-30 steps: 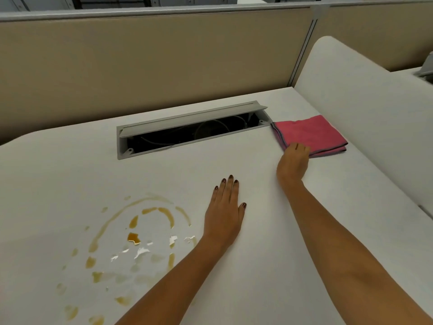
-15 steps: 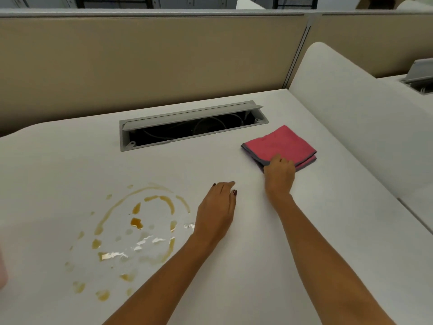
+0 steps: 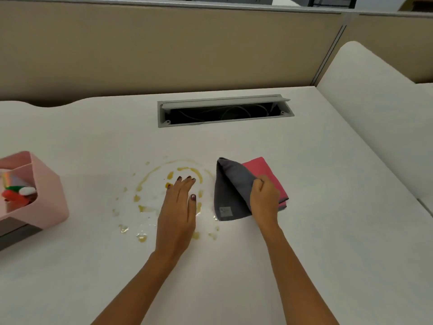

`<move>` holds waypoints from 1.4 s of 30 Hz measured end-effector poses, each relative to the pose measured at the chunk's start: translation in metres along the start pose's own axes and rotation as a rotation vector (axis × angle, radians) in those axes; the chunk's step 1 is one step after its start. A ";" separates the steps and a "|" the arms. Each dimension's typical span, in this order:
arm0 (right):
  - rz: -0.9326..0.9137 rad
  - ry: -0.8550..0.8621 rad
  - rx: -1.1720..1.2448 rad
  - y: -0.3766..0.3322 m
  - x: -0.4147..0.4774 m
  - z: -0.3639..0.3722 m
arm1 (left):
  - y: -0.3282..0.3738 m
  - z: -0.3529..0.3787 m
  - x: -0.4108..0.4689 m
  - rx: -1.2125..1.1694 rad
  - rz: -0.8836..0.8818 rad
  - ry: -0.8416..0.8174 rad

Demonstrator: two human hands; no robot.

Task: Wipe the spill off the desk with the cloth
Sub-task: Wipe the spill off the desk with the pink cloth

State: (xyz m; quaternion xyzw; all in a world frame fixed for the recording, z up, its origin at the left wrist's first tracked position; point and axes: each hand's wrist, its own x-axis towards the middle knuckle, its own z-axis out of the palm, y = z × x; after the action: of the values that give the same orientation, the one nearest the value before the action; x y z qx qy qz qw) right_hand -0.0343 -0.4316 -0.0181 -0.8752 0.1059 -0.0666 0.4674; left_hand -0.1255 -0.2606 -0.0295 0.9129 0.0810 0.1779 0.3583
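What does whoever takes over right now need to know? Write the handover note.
Right hand: shut on the cloth, peeling its grey layer up off the pink one.
Left hand: open, flat over the spill; contact unclear.
Cloth lies on the desk, just right of the spill.
Done: cloth brought beside the spill.
Left: all the wiping; amber drops and ring still wet.

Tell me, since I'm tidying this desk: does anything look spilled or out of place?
Yes. An amber spill lies in rings and droplets on the white desk, partly under the open left hand. The right hand grips the cloth, grey side peeled up, just right of it. The cable hatch stands open.
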 end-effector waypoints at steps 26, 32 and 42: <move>-0.518 0.021 -0.692 0.022 -0.079 0.026 | -0.087 -0.084 -0.097 0.590 -0.441 0.049; -0.716 0.026 -0.633 0.019 -0.113 0.032 | -0.089 -0.083 -0.098 0.593 -0.434 0.045; -0.422 0.051 -0.682 0.016 -0.067 0.015 | -0.092 -0.083 -0.099 0.590 -0.435 0.043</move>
State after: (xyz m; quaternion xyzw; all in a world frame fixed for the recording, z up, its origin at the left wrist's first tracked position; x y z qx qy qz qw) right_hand -0.0979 -0.4116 -0.0408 -0.9807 -0.0483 -0.1440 0.1233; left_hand -0.2503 -0.1688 -0.0617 0.9346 0.3284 0.0855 0.1070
